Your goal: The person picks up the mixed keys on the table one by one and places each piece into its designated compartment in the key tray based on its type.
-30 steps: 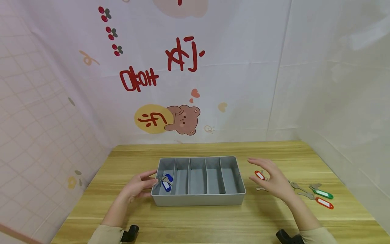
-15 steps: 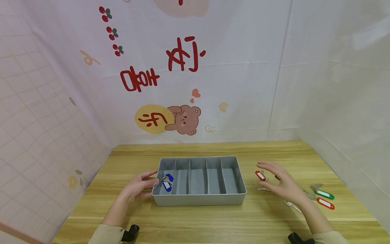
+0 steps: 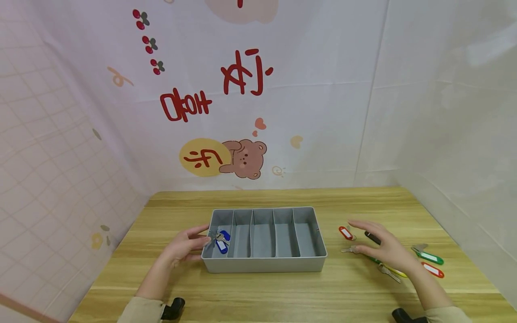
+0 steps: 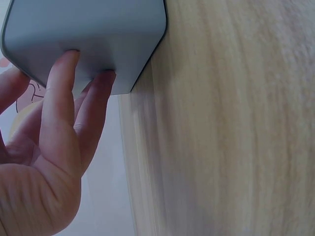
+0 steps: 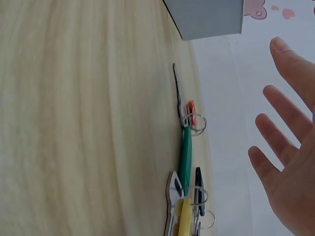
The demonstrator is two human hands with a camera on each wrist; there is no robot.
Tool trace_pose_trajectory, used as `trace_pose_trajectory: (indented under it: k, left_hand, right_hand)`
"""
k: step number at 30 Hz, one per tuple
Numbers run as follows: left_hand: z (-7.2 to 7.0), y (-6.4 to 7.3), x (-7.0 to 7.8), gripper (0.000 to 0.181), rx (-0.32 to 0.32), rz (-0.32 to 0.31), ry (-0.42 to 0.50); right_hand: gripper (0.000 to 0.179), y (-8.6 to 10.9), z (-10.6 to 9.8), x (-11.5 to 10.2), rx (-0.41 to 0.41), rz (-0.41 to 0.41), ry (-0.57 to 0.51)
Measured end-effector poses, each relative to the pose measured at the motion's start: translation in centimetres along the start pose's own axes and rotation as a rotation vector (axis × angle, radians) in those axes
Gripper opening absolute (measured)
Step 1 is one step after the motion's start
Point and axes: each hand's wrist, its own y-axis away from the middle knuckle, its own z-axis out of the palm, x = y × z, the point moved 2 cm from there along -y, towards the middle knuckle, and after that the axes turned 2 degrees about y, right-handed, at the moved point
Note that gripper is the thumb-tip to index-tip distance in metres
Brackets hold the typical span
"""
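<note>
My left hand [image 3: 183, 246] is at the left end of the grey divided box [image 3: 262, 264]; in the left wrist view, its extended fingers [image 4: 61, 98] touch the box's outer wall. Keys with blue tags [image 3: 221, 246] lie in the leftmost compartment. Off the box's right side, my right hand [image 3: 383, 246] hovers with thumb and fingers spread and nothing between them. Close around it lie a red-tagged key [image 3: 345, 232], a black tag [image 3: 372, 237], a yellow tag [image 5: 185, 219] and a green tag [image 5: 185, 155], partly hidden by the hand in the head view.
Farther right on the wooden table [image 3: 282, 296] are another green tag [image 3: 431, 258] and another red tag [image 3: 432, 270] with keys. A printed white curtain [image 3: 315, 112] hangs behind the table and along both sides. Thin dividers split the box into several compartments.
My right hand has shifted rightward, away from the box, bringing the black and yellow tags and a loose-lying key into sight. My left hand and the box have stayed put.
</note>
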Motion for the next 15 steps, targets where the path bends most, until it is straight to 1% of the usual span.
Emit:
trace_pose_trajectory:
  k: [3, 10, 12, 15]
  left_hand:
    - [0.0, 0.1, 0.0, 0.069, -0.011, 0.005, 0.000]
    - [0.0, 0.2, 0.0, 0.070, -0.076, 0.024, 0.029]
    - [0.0, 0.2, -0.1, 0.070, -0.079, 0.024, 0.029]
    - [-0.1, 0.1, -0.1, 0.070, -0.068, 0.020, 0.028]
  right_hand:
    - [0.062, 0.3, -0.1, 0.5, -0.015, 0.028, 0.004]
    - [0.056, 0.6, -0.2, 1.4, -0.041, 0.024, 0.011]
    - [0.055, 0.7, -0.2, 1.7, -0.049, 0.035, 0.010]
    - [0.053, 0.9, -0.2, 2.1, -0.062, 0.048, 0.014]
